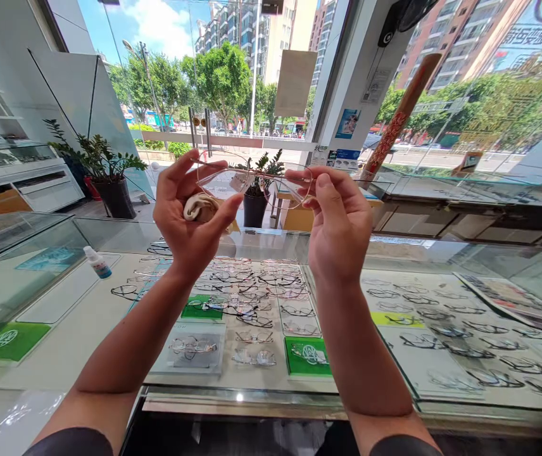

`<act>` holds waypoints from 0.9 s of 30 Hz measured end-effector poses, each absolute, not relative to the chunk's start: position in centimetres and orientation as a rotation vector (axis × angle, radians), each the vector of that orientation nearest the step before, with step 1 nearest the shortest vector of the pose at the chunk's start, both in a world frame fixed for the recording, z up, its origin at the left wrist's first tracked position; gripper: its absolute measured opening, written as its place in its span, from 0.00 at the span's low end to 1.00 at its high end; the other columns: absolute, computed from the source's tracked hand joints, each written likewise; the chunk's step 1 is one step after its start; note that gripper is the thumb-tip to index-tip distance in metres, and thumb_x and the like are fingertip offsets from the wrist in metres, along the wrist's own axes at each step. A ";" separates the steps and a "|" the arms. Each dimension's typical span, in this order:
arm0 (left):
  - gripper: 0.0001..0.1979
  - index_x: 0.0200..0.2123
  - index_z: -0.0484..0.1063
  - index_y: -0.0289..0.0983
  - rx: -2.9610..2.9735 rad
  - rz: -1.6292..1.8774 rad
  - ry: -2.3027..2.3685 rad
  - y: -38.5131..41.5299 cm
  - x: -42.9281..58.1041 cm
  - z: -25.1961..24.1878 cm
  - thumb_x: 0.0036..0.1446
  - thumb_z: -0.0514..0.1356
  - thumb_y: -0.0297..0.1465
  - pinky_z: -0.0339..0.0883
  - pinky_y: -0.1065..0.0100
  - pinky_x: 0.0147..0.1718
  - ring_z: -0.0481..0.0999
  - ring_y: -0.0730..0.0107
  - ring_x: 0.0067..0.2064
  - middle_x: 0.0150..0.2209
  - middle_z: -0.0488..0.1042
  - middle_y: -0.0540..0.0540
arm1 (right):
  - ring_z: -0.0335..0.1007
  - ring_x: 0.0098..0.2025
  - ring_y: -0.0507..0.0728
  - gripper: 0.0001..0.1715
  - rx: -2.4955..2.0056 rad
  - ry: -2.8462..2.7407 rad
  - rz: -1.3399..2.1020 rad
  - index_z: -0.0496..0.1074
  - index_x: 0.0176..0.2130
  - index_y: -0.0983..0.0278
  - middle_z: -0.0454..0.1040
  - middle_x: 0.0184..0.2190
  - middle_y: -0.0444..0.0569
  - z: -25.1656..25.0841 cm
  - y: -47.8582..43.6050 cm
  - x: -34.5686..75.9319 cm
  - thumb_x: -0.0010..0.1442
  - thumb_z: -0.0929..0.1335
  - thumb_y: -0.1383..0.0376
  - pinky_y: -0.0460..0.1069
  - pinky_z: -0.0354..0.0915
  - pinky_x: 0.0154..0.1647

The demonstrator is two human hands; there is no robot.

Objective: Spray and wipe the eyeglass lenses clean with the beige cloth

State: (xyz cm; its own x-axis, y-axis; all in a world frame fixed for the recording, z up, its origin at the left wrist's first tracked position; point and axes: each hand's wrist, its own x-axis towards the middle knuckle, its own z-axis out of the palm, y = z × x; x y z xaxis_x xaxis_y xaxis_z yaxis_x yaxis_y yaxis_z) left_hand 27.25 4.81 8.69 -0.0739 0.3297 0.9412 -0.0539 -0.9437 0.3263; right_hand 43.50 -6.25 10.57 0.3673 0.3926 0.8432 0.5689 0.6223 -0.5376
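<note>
A pair of thin-rimmed eyeglasses (262, 176) is held up in front of me, with a small white tag hanging at one lens. My left hand (190, 202) grips the frame's left side with its fingers, and a crumpled beige cloth (199, 208) is tucked in the same palm. On the other side, my right hand (340, 215) pinches the right part of the frame between thumb and fingers. The glasses are above the glass display counter, apart from it.
Inside the glass display counter (294, 391) lie many rows of eyeglasses (254, 358). A spray bottle (97, 263) stands on the left. Potted plants (116, 196) and a glass storefront are beyond, with another display case (442, 209) at the right.
</note>
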 end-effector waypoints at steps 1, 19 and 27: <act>0.37 0.71 0.63 0.50 1.954 2.081 0.321 5.0 27.1 8.8 0.65 0.72 0.51 0.81 0.55 0.40 0.85 0.48 0.58 0.63 0.79 0.36 | 0.81 0.61 0.64 0.21 -0.955 -1.245 -0.122 0.77 0.59 0.54 0.84 0.55 0.53 10.6 -6.3 43.6 0.79 0.60 0.54 0.62 0.77 0.57; 0.44 0.73 0.67 0.49 2.333 1.618 0.279 3.9 24.8 10.3 0.58 0.75 0.50 0.73 0.66 0.28 0.81 0.65 0.34 0.59 0.83 0.37 | 0.83 0.46 0.58 0.07 -0.944 -1.547 0.310 0.84 0.37 0.57 0.88 0.44 0.46 11.5 -7.4 45.4 0.66 0.77 0.57 0.58 0.77 0.54; 0.49 0.75 0.62 0.52 2.247 1.651 0.264 3.9 25.3 10.0 0.56 0.77 0.51 0.74 0.66 0.28 0.85 0.60 0.42 0.61 0.80 0.39 | 0.81 0.41 0.56 0.10 -0.923 -1.512 0.394 0.84 0.37 0.59 0.87 0.40 0.47 11.7 -7.4 45.6 0.64 0.79 0.56 0.55 0.78 0.46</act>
